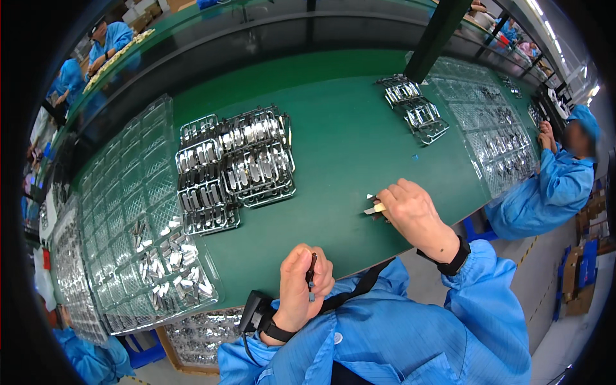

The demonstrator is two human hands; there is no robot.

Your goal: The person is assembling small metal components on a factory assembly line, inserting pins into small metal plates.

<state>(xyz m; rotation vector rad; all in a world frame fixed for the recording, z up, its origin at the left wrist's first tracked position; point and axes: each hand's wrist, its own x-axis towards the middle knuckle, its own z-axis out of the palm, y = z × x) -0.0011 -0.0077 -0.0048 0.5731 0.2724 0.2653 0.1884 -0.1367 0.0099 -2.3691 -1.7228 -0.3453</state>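
Busy over the green desk [333, 154]!
Left hand [295, 282], fingers curled, clutches a dark piece [312, 266]; right hand's [414, 210] fingers pinch a pale-yellow piece [379, 208], any print too small to tell.

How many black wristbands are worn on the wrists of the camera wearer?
2. One black wristband sits just behind the left hand; another black wristband sits just behind the right hand. Others may be hidden under the blue sleeves.

"What sort of place?"
"A factory workshop — long green bench [327, 147], clear tray [122, 192] of metal parts [176, 263]."
"And the people?"
"A worker [564, 176] in blue smock [539, 208] and cap [582, 119] — others [114, 40] beyond."
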